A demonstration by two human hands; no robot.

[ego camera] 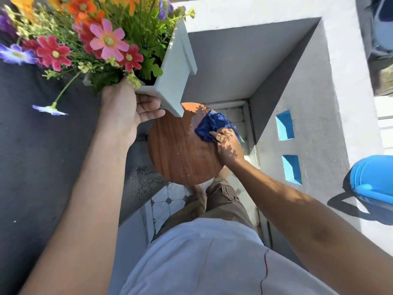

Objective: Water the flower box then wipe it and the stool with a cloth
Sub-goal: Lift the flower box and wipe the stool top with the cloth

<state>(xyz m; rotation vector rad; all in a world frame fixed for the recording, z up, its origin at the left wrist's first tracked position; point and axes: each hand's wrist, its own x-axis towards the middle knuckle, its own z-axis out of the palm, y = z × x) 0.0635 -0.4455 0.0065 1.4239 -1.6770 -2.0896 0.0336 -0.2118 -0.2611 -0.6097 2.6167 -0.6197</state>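
A pale grey flower box (176, 69) full of pink, red, orange and purple flowers is lifted off the stool, tilted. My left hand (127, 109) grips its near end from below. Under it stands the round brown wooden stool (180, 154), with small water drops on its top. My right hand (227, 145) presses a crumpled dark blue cloth (212, 126) onto the stool's far right part. The box's far end is out of frame.
A blue watering can (374, 184) sits on the white wall ledge (327, 103) at the right. A dark wall top (42, 167) runs along the left. Pale floor tiles (168, 201) and my legs show below the stool.
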